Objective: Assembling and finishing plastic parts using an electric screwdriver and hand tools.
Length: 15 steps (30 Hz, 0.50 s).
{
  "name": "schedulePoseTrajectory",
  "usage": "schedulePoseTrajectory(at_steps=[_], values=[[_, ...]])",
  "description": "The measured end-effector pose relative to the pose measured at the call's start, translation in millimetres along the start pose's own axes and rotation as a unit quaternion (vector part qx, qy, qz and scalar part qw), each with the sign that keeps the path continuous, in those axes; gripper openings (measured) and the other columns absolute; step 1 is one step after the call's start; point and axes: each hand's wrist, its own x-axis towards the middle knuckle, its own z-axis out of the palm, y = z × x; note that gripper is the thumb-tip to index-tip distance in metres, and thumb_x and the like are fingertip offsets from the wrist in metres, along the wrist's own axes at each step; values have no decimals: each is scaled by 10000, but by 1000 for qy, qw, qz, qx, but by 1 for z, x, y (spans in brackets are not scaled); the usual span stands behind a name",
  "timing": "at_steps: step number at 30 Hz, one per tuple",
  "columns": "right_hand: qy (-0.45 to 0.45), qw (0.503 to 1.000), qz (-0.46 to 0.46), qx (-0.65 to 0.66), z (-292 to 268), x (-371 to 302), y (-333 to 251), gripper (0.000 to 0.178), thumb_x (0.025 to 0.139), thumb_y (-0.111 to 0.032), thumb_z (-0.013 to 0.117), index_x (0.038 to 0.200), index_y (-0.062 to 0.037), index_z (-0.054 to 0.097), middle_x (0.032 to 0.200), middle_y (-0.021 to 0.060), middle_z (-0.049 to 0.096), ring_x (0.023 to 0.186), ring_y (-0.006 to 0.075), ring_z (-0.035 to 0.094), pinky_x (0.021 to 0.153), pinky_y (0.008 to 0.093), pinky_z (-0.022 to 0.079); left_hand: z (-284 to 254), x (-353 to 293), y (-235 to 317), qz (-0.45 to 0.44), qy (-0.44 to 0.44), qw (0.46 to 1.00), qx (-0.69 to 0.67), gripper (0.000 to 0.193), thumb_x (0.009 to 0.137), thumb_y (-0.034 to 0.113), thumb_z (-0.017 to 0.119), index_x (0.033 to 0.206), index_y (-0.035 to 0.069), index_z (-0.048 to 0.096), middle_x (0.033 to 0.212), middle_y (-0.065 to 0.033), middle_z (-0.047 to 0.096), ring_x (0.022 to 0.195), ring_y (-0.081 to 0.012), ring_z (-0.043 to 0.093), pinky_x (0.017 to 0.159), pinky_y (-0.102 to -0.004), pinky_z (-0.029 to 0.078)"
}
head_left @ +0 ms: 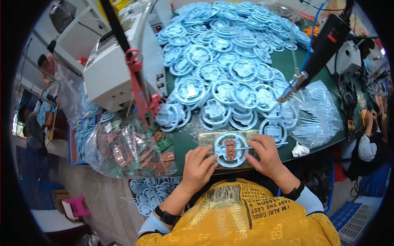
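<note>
In front of me lies a light-blue plastic toy steering wheel (218, 159), with a reddish-brown circuit board (230, 149) seated in its middle. It rests on a flat, brownish-gold block (204, 138) at the table's near edge. My left hand (198, 169) grips the wheel's left rim with its fingertips. On the opposite rim, the fingers of my right hand (267, 155) are bent against the plastic. Just beyond the block, several more blue wheels (215, 112) form the near edge of a big pile.
A black electric screwdriver (328, 46) hangs tip-down at the right, above a clear bag of thin blue parts (317, 112). Left of me are a plastic bag of circuit boards (123, 149) and a grey-white machine (123, 61). Crumpled white tissue (301, 150) lies at the right edge.
</note>
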Motion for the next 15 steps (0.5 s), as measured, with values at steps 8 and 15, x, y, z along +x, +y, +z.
schedulePoseTrajectory(at_steps=[8,15], values=[[-152,988,-17,-18,8,5,-5,777,660,-320,869,1330,-107,538,1446,147,434,1346,359,402,1085,558,304,-37,-22,-60,-178,95,968,149,343,758,14,744,1092,25,662,1116,-145,589,1020,-356,562,874,-437,469],[-122,991,-35,-29,8,2,-3,722,619,-174,862,1270,-80,565,1397,150,476,1301,357,448,1039,519,371,-58,-13,-88,-244,-50,937,246,429,698,53,792,1104,32,655,1034,-137,567,994,-346,555,850,-435,475]])
